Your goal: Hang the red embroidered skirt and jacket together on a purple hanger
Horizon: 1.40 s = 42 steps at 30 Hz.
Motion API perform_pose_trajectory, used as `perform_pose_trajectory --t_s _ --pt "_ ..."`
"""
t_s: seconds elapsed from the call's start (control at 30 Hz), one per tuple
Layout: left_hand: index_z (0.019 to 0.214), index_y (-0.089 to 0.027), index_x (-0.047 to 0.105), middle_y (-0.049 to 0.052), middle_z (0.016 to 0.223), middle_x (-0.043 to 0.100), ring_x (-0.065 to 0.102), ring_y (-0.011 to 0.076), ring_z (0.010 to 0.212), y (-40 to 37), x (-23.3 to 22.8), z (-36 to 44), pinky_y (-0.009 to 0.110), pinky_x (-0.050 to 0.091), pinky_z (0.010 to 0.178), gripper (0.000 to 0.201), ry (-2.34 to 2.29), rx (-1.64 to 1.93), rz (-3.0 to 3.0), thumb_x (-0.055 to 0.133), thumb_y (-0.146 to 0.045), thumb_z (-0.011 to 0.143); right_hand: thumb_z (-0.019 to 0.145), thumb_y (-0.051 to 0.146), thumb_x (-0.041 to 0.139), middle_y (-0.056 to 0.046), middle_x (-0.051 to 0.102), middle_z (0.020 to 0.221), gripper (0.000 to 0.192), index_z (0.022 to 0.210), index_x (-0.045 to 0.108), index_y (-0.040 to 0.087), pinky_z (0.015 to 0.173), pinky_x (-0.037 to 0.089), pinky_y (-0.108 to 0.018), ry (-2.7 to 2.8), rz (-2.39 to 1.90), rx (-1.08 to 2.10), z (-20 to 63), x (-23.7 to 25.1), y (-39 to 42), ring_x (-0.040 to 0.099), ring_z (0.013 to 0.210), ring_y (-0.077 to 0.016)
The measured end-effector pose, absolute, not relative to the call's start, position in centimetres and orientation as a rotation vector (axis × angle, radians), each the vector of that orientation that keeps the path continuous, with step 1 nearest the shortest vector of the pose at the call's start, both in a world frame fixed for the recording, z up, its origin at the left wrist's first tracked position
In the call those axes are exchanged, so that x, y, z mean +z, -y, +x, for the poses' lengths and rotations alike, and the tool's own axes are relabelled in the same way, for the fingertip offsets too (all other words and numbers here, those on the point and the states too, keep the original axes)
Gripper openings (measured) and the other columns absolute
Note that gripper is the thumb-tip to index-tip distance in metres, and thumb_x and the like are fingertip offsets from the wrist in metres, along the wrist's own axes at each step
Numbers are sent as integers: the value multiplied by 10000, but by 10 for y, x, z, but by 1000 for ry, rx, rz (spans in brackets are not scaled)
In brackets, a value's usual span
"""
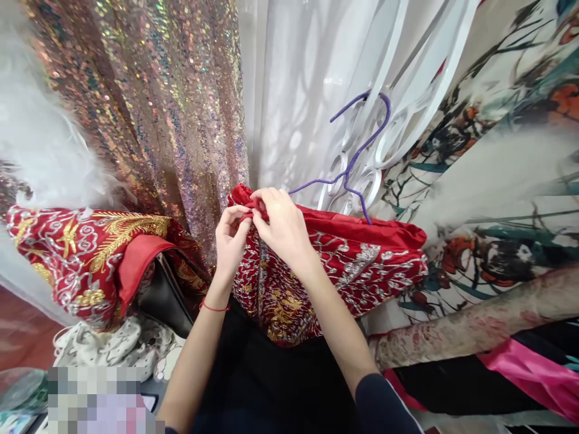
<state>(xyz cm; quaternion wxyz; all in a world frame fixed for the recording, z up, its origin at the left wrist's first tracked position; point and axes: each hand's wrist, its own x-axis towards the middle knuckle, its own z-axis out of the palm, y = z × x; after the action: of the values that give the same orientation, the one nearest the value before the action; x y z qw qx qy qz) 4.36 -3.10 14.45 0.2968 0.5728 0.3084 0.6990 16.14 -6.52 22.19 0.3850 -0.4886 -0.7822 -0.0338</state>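
Both sets of fingers are pinched closed on the same spot: the fingertips of the left hand (pixel 231 236) and those of the right hand (pixel 281 224) meet on a small red fastening at the top edge of the red embroidered garment (pixel 362 265), thumbs and forefingers nipping the cloth between them, the tips nearly touching one another. Whether the fastening under them is done up or undone cannot be told, since the fingers cover it; judging by the grip, the work at this point of the collar is mid-way and not finished. The garment already hangs on the purple wire hanger (pixel 357 158), whose hook rises above and to the right of the fingers and is caught on a white ornate rack (pixel 407 114). From the pinched spot the garment spreads down and to the right, silver and gold stitching showing below the wrists. A red thread bracelet (pixel 213 307) circles the left wrist. Further left lies a second red and gold embroidered piece (pixel 76 253), well apart from the fingers; behind it hangs a sequinned fabric (pixel 158 102), and on the far right a floral printed cloth (pixel 497 199).
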Motion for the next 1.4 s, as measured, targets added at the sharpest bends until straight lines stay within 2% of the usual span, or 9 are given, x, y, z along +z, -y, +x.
perform_pose_trajectory --t_s 0.17,0.37,0.47,0.6,0.67,0.8,1.0,1.27,1.4 --pt "965 -241 607 19 948 676 669 134 877 31 138 43 263 556 827 229 -747 1810 1453 736 -361 819 894 94 473 -68 652 957 248 1087 614 160 768 496 -296 1691 -992 -152 173 192 100 587 834 -170" --pt "948 -210 687 18 930 698 658 127 873 24 132 32 244 535 846 284 -765 1726 1379 822 -360 750 845 120 498 21 591 779 161 904 619 207 612 420 -241 1704 -1285 20 202 163 121 492 578 -96" --pt "922 -196 724 26 917 726 656 138 819 23 127 28 259 537 805 289 -788 1624 1318 830 -390 735 886 221 540 35 600 719 85 913 620 208 594 405 -237 1673 -1318 121 205 165 115 507 561 -93" --pt "854 -190 756 8 860 741 635 120 755 23 120 26 240 519 770 283 -815 1605 1247 867 -382 678 903 436 622 39 617 685 230 913 632 207 547 392 -229 1532 -1263 180 188 180 98 511 529 -87" --pt "842 -190 764 -4 843 743 635 109 756 22 117 24 222 511 779 291 -805 1629 1219 894 -354 639 902 435 632 30 632 710 225 893 636 210 568 419 -229 1523 -1206 165 178 186 90 537 562 -95" --pt "854 -178 756 -2 823 742 659 103 765 17 120 19 221 520 807 324 -762 1721 1092 889 -391 649 918 228 532 -34 692 845 137 825 628 199 707 512 -267 1581 -1041 18 176 183 78 634 727 -140" --pt "829 -197 666 -5 836 719 704 116 797 9 146 17 265 568 856 363 -619 1746 1042 871 -449 667 837 150 545 -150 690 1230 101 768 602 197 959 524 -400 1857 -892 -195 200 164 68 662 1131 -253" --pt "878 -184 625 28 852 738 707 130 676 16 153 49 247 569 651 471 -725 1544 970 849 -533 655 892 162 511 -139 692 1281 139 815 614 214 992 513 -426 1979 -820 -276 212 160 63 634 1229 -251" --pt "844 -150 662 50 874 751 701 124 710 19 149 63 247 564 684 421 -697 1477 908 880 -437 625 874 129 505 -130 682 1315 167 817 637 215 983 511 -444 2063 -807 -346 214 158 64 594 1289 -269"
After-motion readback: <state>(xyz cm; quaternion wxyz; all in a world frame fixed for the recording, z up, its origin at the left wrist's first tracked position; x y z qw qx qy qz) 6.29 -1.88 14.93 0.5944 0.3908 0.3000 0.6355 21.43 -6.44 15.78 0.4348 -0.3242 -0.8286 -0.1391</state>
